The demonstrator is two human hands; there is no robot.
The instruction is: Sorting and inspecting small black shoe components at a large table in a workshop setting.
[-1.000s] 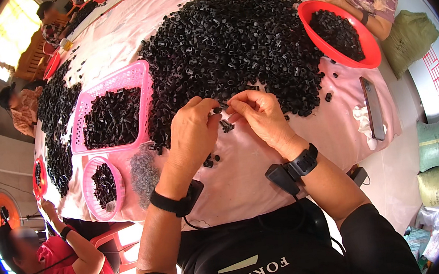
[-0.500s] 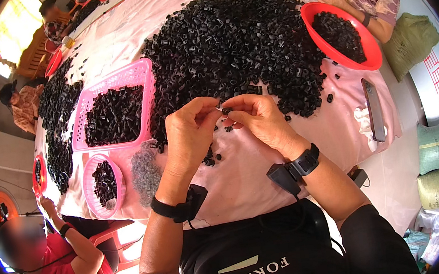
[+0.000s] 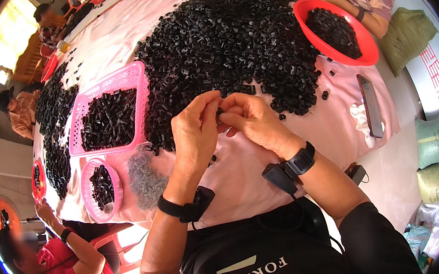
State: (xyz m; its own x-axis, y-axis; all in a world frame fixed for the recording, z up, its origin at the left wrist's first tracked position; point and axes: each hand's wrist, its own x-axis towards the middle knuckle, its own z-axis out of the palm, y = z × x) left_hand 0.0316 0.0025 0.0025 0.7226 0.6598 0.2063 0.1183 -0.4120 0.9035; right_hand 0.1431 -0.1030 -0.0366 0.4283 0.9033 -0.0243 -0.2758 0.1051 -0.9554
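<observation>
Above the near part of the pink-covered table, my left hand point(image 3: 195, 129) and my right hand point(image 3: 258, 122) meet fingertip to fingertip. A small black plastic piece point(image 3: 220, 112) sits pinched in the right thumb and fingers, mostly covered by them. The left fingers are closed beside it, and whatever they pinch is hidden. Just beyond both hands spreads a large heap of small black plastic pieces point(image 3: 220, 46), many of them ring-shaped or tubular. A few loose ones lie near my wrists.
To the left stand a pink rectangular basket point(image 3: 143, 94) and a round pink basket point(image 3: 119, 190), both holding black pieces, beside a grey tangled clump point(image 3: 147, 181). At right are a red bowl point(image 3: 368, 49), a phone point(image 3: 370, 105) and white tissue point(image 3: 359, 119). Other people sit around the table.
My left hand has turned and closed in nearer to the right one, its fingers now more upright. The black piece is more covered. The whole view has shifted slightly.
</observation>
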